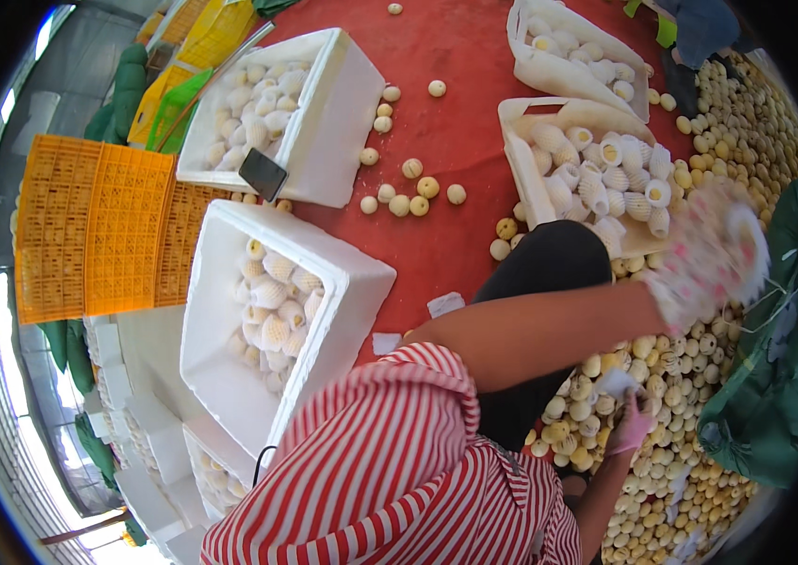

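My left hand (705, 259), in a white glove with pink spots, is stretched out over a heap of small pale yellow melons (700, 377). Motion smears its fingers, and a white blurred shape lies against them. Lower down, my right hand (632, 428), in a pink glove, is closed on a white foam sleeve (616, 381) just above the melons. Beside my left forearm stands a white crate (515, 141) of melons in white foam net sleeves (597, 179). My dark-clad knee (550, 264) is bent between that crate and my arm.
Two white foam boxes (347, 122) (347, 273) hold sleeved melons; a phone (262, 174) rests by one. Another filled crate (550, 71) stands farther off. Loose melons (427, 186) dot the red floor covering (446, 132). Orange crates (97, 226) stand left, green cloth (766, 377) lies right.
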A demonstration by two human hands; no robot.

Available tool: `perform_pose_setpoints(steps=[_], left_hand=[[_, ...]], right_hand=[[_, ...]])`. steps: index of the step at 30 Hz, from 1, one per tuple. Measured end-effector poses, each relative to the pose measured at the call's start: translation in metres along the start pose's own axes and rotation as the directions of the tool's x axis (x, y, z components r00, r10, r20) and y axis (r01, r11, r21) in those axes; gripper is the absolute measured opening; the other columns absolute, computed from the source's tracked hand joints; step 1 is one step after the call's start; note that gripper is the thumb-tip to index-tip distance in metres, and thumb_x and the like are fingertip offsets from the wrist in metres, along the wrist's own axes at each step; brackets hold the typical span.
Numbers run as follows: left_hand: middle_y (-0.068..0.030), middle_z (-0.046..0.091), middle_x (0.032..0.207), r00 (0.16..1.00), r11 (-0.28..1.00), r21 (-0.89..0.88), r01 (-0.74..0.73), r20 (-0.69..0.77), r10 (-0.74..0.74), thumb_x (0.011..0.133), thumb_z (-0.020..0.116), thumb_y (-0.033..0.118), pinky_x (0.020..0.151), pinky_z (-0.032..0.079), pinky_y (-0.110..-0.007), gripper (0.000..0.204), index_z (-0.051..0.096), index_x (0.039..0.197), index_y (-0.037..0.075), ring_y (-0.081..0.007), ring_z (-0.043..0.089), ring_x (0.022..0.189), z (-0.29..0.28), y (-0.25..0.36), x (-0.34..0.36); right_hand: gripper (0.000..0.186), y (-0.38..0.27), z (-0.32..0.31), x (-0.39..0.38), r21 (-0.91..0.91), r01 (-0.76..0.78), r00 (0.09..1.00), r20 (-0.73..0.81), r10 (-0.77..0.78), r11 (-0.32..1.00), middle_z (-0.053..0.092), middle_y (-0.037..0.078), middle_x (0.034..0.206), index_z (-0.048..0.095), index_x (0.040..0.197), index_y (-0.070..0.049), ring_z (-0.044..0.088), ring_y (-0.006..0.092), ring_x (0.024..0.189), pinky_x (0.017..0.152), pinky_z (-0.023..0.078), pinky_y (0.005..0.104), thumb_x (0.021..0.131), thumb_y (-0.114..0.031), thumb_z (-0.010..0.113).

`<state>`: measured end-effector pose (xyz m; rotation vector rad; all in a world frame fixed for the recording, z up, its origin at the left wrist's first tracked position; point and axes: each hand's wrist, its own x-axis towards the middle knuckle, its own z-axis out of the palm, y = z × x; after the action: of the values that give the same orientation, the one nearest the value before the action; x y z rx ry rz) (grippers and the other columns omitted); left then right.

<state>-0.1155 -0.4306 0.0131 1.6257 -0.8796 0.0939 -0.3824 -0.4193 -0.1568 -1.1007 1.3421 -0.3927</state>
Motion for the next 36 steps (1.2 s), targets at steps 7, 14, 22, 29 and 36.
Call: perform_pose_setpoints(steps=[7, 14, 22, 29, 36], left_hand=[[-0.0087, 0.059, 0.101, 0.802, 0.919, -0.123, 0.375, -0.454, -0.388, 0.087, 0.063, 0.02, 0.064, 0.056, -0.031, 0.033, 0.056, 0.117, 0.007, -0.0181, 0.062, 0.079, -0.321, -0.06, -0.079], [-0.0114, 0.059, 0.117, 0.347, 0.56, -0.511, 0.652, -0.456, -0.819, 0.086, 0.055, 0.04, 0.086, 0.049, -0.037, 0.051, 0.053, 0.121, 0.003, -0.0198, 0.058, 0.102, -0.696, -0.2, -0.235], [-0.0168, 0.056, 0.121, 0.683, 0.831, -0.069, 0.552, -0.535, -0.498, 0.092, 0.053, 0.026, 0.093, 0.049, -0.04, 0.043, 0.05, 0.125, -0.002, -0.0234, 0.058, 0.108, -0.485, -0.133, -0.094], [-0.0218, 0.05, 0.131, 0.957, 0.959, -0.217, 0.185, 0.263, -0.125, 0.087, 0.058, 0.046, 0.1, 0.042, -0.044, 0.065, 0.048, 0.126, -0.006, -0.0319, 0.053, 0.118, -0.144, 0.033, -0.005], [-0.012, 0.062, 0.117, 0.448, 0.75, -0.33, 0.573, 0.893, 0.05, 0.093, 0.058, 0.022, 0.087, 0.053, -0.031, 0.036, 0.055, 0.12, -0.002, -0.023, 0.064, 0.104, 0.019, 0.048, 0.023]], right_hand=[[0.013, -0.005, -0.004, -0.102, 0.066, -0.148, 0.929, 0.352, 0.116, 0.987, 0.046, -0.006, 0.061, 0.053, 0.09, -0.007, 0.035, 0.0021, 0.044, 0.04, 0.025, 0.0173, 0.083, -0.005, 0.064], [0.028, -0.031, 0.027, -0.146, -0.123, -0.211, 0.761, 0.602, 0.242, 0.97, 0.057, 0.003, 0.075, 0.055, 0.102, 0.001, 0.05, 0.009, 0.057, 0.051, 0.041, 0.0218, 0.076, -0.005, 0.063], [0.03, -0.037, 0.019, -0.145, -0.371, 0.179, 0.572, 0.793, 0.21, 0.911, 0.066, 0.002, 0.085, 0.066, 0.104, 0.0, 0.058, 0.0093, 0.073, 0.068, 0.048, 0.0253, 0.08, -0.018, 0.07], [0.026, -0.032, -0.015, -0.16, -0.259, -0.101, 0.551, 0.789, 0.27, 0.961, 0.061, 0.001, 0.067, 0.068, 0.099, -0.004, 0.053, 0.0078, 0.055, 0.051, 0.042, 0.022, 0.085, -0.026, 0.067], [0.024, -0.029, -0.02, -0.153, -0.205, -0.248, 0.702, 0.635, 0.321, 0.947, 0.063, 0.002, 0.07, 0.063, 0.106, -0.003, 0.057, 0.0082, 0.054, 0.049, 0.045, 0.0214, 0.088, -0.02, 0.06]])
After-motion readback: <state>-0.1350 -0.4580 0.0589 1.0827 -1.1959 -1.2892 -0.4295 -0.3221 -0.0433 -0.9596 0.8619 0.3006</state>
